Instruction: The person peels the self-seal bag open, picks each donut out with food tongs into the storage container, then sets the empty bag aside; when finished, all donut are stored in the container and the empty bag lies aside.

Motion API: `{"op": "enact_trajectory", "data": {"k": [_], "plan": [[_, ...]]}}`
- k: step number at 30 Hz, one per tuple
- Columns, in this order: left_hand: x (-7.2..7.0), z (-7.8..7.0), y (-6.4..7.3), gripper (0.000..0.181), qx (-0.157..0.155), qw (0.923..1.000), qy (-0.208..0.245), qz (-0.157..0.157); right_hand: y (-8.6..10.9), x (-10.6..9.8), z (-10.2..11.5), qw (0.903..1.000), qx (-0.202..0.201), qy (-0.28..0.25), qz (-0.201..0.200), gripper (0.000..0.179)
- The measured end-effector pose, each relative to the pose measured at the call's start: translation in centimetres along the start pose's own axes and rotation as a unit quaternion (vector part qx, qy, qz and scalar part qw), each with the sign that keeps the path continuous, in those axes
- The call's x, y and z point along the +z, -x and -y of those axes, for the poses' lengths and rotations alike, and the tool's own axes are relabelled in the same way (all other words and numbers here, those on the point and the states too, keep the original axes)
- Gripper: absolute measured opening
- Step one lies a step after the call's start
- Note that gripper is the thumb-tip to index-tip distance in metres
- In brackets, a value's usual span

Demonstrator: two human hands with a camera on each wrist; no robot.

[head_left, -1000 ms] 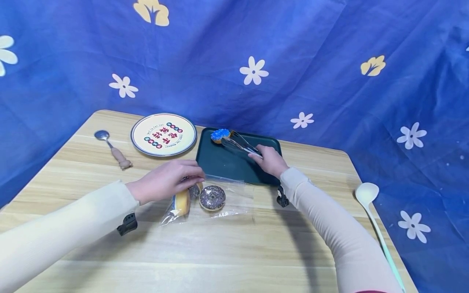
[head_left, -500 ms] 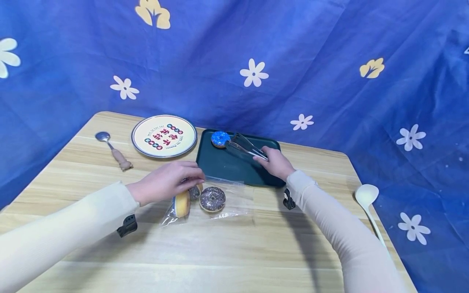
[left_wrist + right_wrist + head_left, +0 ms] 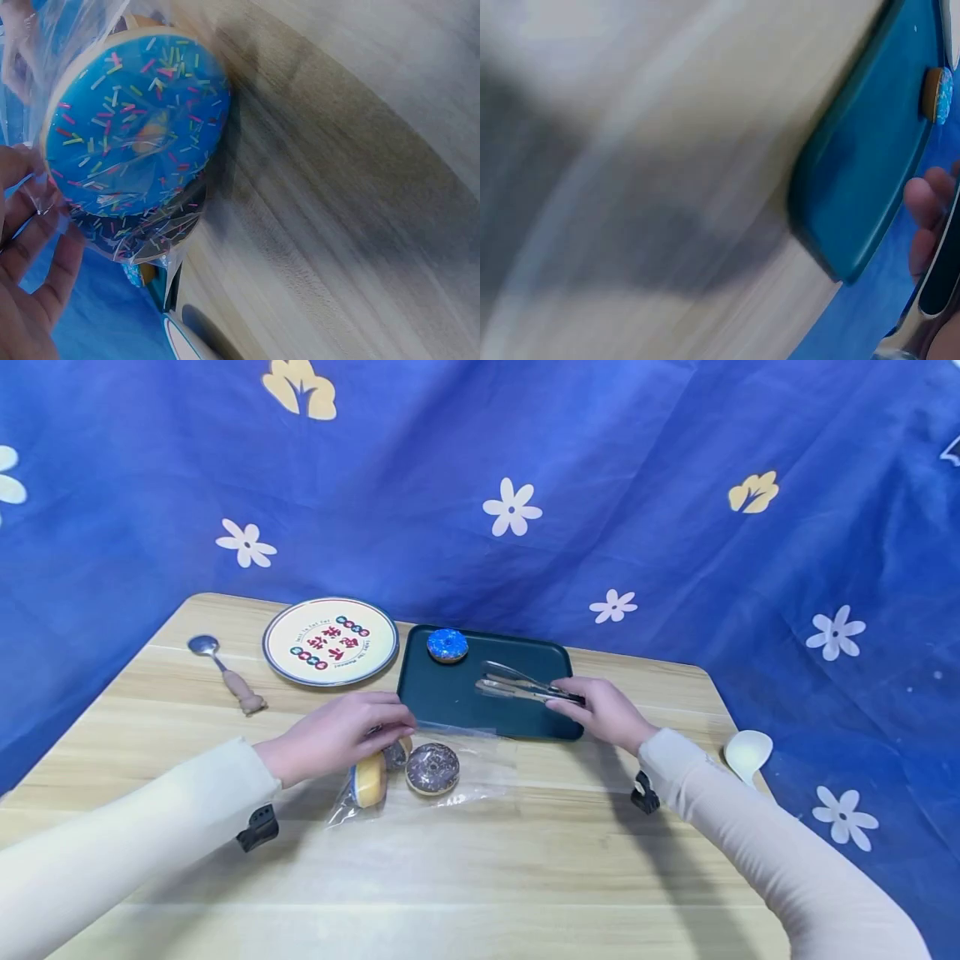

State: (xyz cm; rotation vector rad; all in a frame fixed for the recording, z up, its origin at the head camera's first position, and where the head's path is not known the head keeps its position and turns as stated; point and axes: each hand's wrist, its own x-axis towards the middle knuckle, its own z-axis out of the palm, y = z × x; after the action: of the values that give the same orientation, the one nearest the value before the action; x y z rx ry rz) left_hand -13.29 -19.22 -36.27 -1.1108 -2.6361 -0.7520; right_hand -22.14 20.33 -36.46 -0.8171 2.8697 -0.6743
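While the left hand (image 3: 337, 735) pinches a clear bag (image 3: 486, 768) of doughnuts (image 3: 432, 769), seven o'clock from the dark tray (image 3: 453, 697), the right hand's (image 3: 606, 712) fingers curl round tongs (image 3: 519, 692) over it, a blue doughnut (image 3: 447, 646) resting there at ten o'clock

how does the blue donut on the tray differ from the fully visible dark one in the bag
The tray donut is iced blue, the bagged donut dark. The tray donut sits unwrapped on the tray; the bagged donut lies inside the clear bag. Both are round, icing up.
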Motion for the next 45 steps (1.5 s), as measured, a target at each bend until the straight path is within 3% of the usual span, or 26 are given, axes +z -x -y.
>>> {"op": "enact_trajectory", "data": {"k": [9,16,24,31,45], "plan": [[0.1,-0.1,0.1,0.013,0.003,1.0000,-0.003,-0.008,4.4,-2.4,-0.8,0.9992,-0.011,-0.026,0.027,0.044],[0.1,-0.1,0.0,0.012,0.007,0.9999,-0.003,-0.015,6.2,-3.8,-1.4,0.9980,-0.025,-0.033,0.048,0.034],[0.0,-0.2,0.1,0.009,0.000,0.9999,-0.009,-0.013,7.2,-4.4,-0.6,0.9954,-0.049,-0.035,0.074,0.027],[0.0,-0.2,0.3,0.010,0.000,0.9998,-0.003,-0.019,7.4,-3.9,-0.2,0.9931,-0.055,-0.023,0.101,0.021],[0.0,-0.3,0.3,0.012,-0.004,0.9999,0.005,-0.012,6.7,0.3,1.5,0.9883,-0.098,0.068,0.095,0.041]]}}
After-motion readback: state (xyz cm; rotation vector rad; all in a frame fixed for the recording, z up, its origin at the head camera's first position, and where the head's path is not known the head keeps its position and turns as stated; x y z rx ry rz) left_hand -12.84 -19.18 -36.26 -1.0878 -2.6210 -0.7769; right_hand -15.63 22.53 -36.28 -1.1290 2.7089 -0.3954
